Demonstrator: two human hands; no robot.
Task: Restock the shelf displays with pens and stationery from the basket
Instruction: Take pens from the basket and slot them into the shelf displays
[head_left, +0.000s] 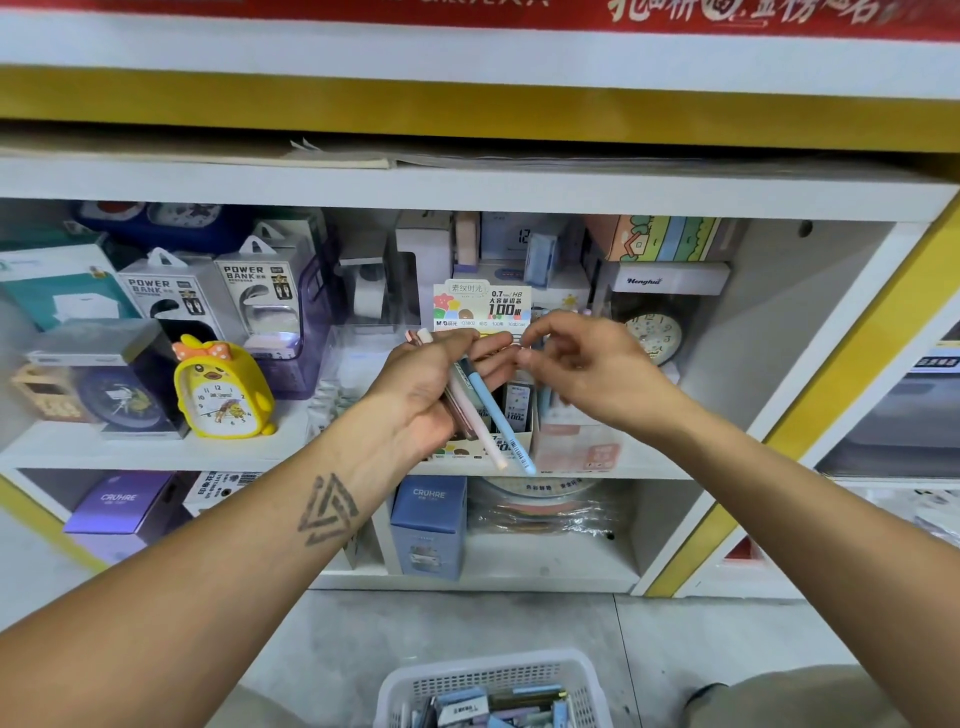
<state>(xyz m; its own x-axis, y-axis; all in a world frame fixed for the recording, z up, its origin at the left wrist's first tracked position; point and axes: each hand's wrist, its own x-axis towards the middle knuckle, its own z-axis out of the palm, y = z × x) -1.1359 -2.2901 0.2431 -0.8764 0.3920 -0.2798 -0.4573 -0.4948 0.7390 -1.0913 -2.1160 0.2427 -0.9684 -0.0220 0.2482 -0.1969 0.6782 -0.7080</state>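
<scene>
Basket (582, 675) below; left hand (431, 384) grips pens (493, 421), right hand (582, 364) loosely curled.

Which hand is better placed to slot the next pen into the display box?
Right. The right hand holds nothing and sits over the display box, fingertips at the bundle; the left hand is occupied gripping the pens.

white shelving unit (467, 187) | yellow trim (467, 111) | grey floor (467, 623)
</scene>
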